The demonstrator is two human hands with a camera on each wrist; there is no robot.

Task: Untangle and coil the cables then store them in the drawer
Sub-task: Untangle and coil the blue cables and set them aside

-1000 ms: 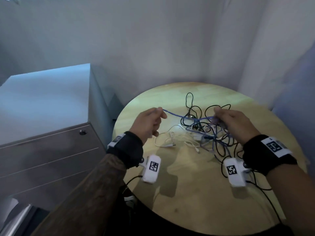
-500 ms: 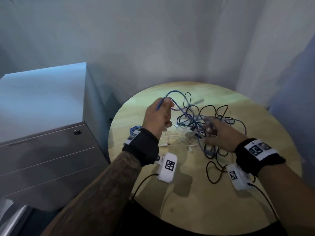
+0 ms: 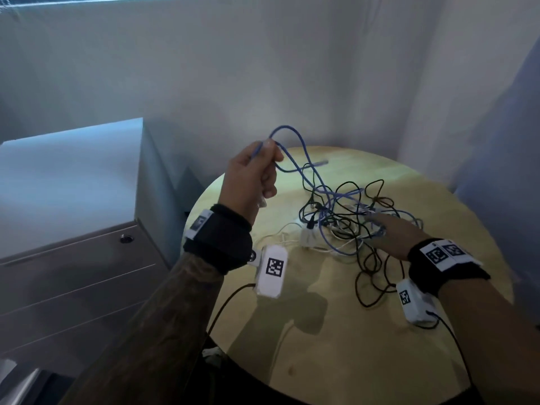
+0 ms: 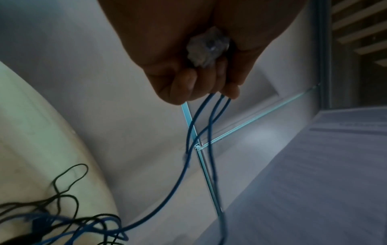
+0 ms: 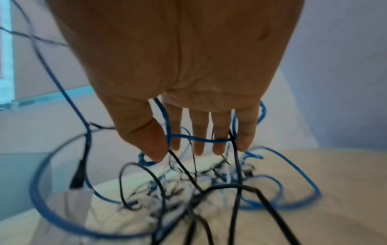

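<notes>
Two loops of blue cable [image 3: 295, 159] now gathered high in the left hand [image 3: 252, 178], up from table level a second ago; coiling's begun. Left wrist: fingers [image 4: 209, 77] curled round the strands. Right wrist: right hand [image 5: 178, 66] released, fingers spread into the tangle [image 5: 199, 185] on the table [image 3: 365, 331].

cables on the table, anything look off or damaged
Nothing looks damaged. The oddity is the tangle itself: the blue cable, black cable and white cable are knotted together on the round table. The left hand grips blue loops; the right hand spreads over the knot.
</notes>
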